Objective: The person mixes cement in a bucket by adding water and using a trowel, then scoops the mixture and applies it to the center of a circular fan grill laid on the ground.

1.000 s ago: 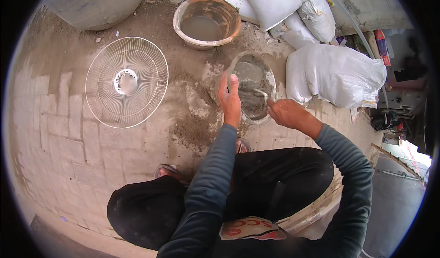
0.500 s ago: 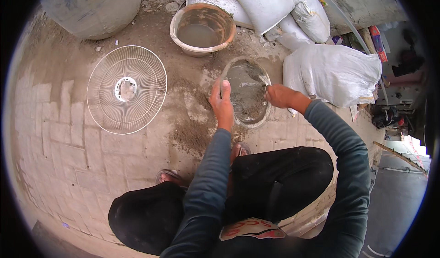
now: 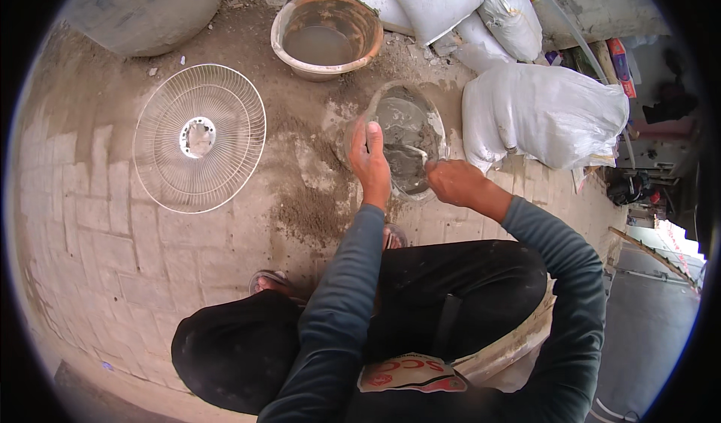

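A round tub (image 3: 441,125) of wet grey mortar (image 3: 403,114) stands on the ground before me, tilted a little. My left hand (image 3: 369,162) grips its left rim, thumb on top and the other fingers down the outer side. Closed in a fist at the tub's right edge, my right hand (image 3: 460,183) holds the handle of a trowel. The trowel's pale bent shank (image 3: 415,151) reaches over the mortar, while its blade is sunk in the mix and hidden.
Behind the tub is an orange-brown basin (image 3: 289,59) of murky water. A round wire fan guard (image 3: 225,175) lies at left, near a large grey drum (image 3: 143,14). White sacks (image 3: 541,111) are piled at right and behind. Loose sand (image 3: 312,213) covers paving by my feet.
My right hand has come nearer and slightly right, drawing the trowel from the tub's right wall toward the middle of the mortar. The left hand stays on the rim; the view has shifted slightly.
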`<move>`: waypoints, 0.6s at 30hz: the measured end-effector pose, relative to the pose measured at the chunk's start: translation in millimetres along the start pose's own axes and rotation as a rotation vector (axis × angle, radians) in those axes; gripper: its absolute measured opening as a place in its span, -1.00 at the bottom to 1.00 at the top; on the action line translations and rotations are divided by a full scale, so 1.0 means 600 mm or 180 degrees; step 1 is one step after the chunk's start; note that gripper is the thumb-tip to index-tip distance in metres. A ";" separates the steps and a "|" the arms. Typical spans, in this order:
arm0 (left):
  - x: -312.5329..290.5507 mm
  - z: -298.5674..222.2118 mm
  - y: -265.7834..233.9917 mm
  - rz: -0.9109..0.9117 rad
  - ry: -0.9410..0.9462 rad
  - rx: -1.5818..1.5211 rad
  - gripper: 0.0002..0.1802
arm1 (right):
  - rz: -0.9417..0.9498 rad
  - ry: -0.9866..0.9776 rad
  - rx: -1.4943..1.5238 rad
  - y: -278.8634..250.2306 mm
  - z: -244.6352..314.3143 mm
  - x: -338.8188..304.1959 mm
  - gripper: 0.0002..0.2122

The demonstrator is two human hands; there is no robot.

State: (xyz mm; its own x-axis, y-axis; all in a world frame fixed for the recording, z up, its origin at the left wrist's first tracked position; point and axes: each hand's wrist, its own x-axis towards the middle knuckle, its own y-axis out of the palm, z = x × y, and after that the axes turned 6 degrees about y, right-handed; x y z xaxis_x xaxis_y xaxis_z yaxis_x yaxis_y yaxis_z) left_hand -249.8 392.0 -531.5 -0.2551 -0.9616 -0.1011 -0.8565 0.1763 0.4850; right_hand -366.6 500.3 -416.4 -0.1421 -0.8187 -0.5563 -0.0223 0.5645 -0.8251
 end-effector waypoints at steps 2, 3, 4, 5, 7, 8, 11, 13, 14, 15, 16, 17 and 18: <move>-0.004 0.002 0.008 0.0072 -0.0100 -0.0075 -0.39 | 0.0133 -0.0004 0.0020 0.001 -0.017 0.007 -0.82; 0.001 0.006 -0.009 0.0052 -0.0108 -0.0016 -0.39 | 0.0127 0.0103 0.0040 -0.025 -0.003 0.003 -0.82; 0.011 0.006 -0.028 0.0038 -0.0080 0.0053 -0.39 | 0.0114 0.0194 0.0070 -0.056 0.012 0.000 -0.81; 0.020 0.005 -0.043 0.0019 -0.0052 0.0126 -0.38 | 0.0225 0.0273 -0.0239 -0.093 0.017 0.000 -0.80; 0.020 0.006 -0.053 0.0006 -0.0099 0.0156 -0.38 | -0.0133 0.0361 -0.0327 -0.130 0.002 -0.005 -0.80; 0.018 0.006 -0.057 -0.0020 -0.0139 0.0161 -0.38 | -0.0309 0.0410 -0.0370 -0.139 -0.011 0.000 -0.80; 0.011 0.009 -0.053 -0.0028 -0.0204 0.0088 -0.37 | -0.0069 0.0386 -0.0639 -0.084 -0.080 0.065 -0.75; 0.000 0.016 -0.030 -0.0006 -0.0252 -0.0058 -0.37 | -0.0065 0.0301 -0.0160 0.018 -0.125 0.071 -0.72; -0.001 0.025 -0.028 -0.0025 -0.0252 -0.0055 -0.36 | -0.0068 0.0201 0.0120 0.050 -0.133 0.077 -0.70; 0.003 0.032 -0.040 -0.0075 -0.0228 0.0020 -0.36 | 0.0256 0.0567 0.1061 0.049 -0.107 0.084 -0.71; 0.007 0.035 -0.054 -0.0115 -0.0218 0.0093 -0.36 | 0.0619 0.0920 0.1997 0.033 -0.064 0.083 -0.71; 0.006 0.038 -0.056 -0.0144 -0.0229 0.0142 -0.35 | 0.1012 0.1329 0.2911 0.028 -0.036 0.072 -0.72; 0.004 0.028 -0.055 -0.0093 -0.0287 0.0112 -0.33 | 0.1020 0.1584 0.3376 0.032 -0.025 0.063 -0.72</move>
State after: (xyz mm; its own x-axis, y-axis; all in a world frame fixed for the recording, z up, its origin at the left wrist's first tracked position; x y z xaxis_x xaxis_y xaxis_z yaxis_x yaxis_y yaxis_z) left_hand -229.4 387.5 -562.4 -0.2678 -0.9439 -0.1933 -0.8790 0.1572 0.4501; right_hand -387.4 482.0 -452.0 -0.3622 -0.3965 -0.8435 0.8713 0.1773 -0.4575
